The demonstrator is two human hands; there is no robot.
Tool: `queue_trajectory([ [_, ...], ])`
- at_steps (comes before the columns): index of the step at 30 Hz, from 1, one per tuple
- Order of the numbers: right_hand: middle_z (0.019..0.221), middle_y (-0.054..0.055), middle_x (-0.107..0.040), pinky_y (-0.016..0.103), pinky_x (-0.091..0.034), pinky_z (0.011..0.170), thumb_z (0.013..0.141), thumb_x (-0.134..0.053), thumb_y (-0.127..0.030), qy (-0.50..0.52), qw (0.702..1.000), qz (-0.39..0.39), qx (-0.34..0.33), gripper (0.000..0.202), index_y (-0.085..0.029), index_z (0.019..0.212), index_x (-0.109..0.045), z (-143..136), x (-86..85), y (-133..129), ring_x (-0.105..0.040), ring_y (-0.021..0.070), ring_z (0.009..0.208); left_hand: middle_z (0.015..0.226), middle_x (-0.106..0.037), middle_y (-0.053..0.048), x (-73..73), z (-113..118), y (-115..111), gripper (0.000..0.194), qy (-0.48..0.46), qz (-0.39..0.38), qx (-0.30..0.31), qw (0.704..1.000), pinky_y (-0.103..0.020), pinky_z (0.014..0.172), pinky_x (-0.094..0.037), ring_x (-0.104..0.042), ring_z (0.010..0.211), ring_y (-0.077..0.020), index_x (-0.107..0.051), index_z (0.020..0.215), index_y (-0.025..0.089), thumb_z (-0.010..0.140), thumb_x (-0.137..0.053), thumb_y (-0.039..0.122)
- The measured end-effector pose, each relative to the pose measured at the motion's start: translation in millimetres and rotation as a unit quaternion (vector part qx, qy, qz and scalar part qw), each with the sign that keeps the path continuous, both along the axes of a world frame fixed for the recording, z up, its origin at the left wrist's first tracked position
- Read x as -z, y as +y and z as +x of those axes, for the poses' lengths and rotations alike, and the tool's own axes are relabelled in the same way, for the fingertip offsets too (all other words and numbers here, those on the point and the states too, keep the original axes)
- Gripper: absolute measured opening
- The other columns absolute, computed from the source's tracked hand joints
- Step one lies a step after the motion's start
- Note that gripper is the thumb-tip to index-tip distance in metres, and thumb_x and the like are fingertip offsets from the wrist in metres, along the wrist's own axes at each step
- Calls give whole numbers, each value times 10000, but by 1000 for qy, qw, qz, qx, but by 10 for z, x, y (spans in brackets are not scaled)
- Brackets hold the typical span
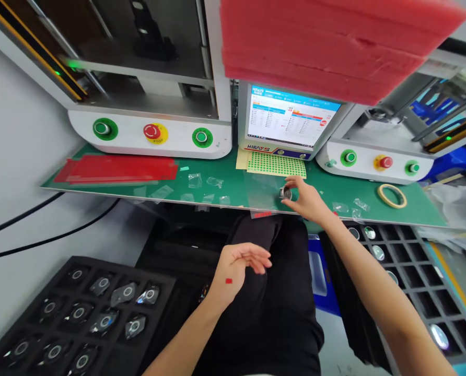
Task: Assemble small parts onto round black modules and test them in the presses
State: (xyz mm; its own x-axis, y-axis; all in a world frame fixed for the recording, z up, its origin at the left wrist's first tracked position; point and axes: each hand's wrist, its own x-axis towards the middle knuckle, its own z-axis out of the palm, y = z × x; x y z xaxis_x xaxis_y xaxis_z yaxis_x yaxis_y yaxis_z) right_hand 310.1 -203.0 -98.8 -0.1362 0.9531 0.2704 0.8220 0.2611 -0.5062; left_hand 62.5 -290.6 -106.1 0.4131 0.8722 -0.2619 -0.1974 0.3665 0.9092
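My right hand [304,199] pinches a small round metallic part [286,193] between thumb and fingers, at the front edge of the green bench top [233,189]. A clear film sheet [262,192] lies just left of that part. Over my lap hangs my left hand [236,266], its fingers apart and loosely bent, with nothing in them. A small red piece [229,281] is stuck to the back of it near the wrist. Behind the round part lies a yellow sheet with rows of green dots [277,164].
Red strips [119,169] and clear film scraps [195,180] lie on the bench, a tape roll [392,196] at right. Behind stand a monitor [290,117] and button panels [150,133]. Red foam [327,47] overhangs. Black trays [117,355] [413,271] flank my legs.
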Motion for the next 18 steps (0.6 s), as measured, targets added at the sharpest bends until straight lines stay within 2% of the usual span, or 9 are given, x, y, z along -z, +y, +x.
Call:
queue_trajectory([
  [3,957,107,-733,450,-556,812,662,-733,-144,-22,1000,-15,-15,391,-195,1015,-573,1,110,237,-706,316,912,367,-556,-23,-63,-61,39,277,20,45,17,999,-172,338,-314,-455,302,-96,-639,438,147,476,-365,172],
  [6,1025,138,-721,507,-525,884,702,-719,-162,-18,1000,8,-2,292,-194,968,-603,-103,124,183,-672,343,1002,292,-450,-5,-160,-112,55,234,36,104,22,994,-173,318,-221,-377,263,-80,-543,327,174,468,-356,173],
  [8,1078,137,-704,511,-496,942,791,-670,-200,1,999,46,20,184,-206,963,-605,-248,48,-51,-644,323,1066,298,-419,-1,-216,-117,44,226,47,155,7,987,-184,355,-211,-372,303,-76,-483,302,184,481,-348,163],
  [10,1011,104,-708,449,-520,897,880,-594,-211,44,994,93,44,56,-220,934,-603,-465,-81,-429,-662,266,990,327,-392,7,-251,-101,11,215,62,206,-16,976,-200,397,-202,-358,351,-72,-419,305,184,500,-338,142],
  [12,810,35,-694,338,-543,734,866,-623,-142,151,979,133,40,85,-222,842,-611,-727,-221,-874,-666,191,765,360,-368,16,-271,-79,-38,203,79,251,-33,964,-217,422,-189,-337,378,-67,-380,333,174,519,-333,110],
  [13,791,24,-688,306,-535,678,848,-630,-95,194,973,127,9,124,-218,858,-619,-859,-281,-1086,-657,170,723,375,-362,20,-278,-71,-64,194,87,272,-37,958,-223,431,-186,-326,386,-64,-371,350,168,527,-336,96],
  [16,794,34,-680,298,-540,637,795,-644,-23,316,940,106,-67,221,-188,940,-628,-1184,-391,-1554,-663,171,724,409,-353,33,-309,-66,-132,168,103,327,-47,938,-240,460,-189,-300,411,-60,-372,404,155,549,-362,71],
  [18,793,36,-678,298,-545,624,783,-661,-28,363,926,76,-68,226,-181,947,-629,-1307,-409,-1695,-663,171,715,421,-348,39,-342,-73,-167,158,130,379,-68,913,-251,474,-193,-285,423,-65,-375,433,156,560,-376,61],
])
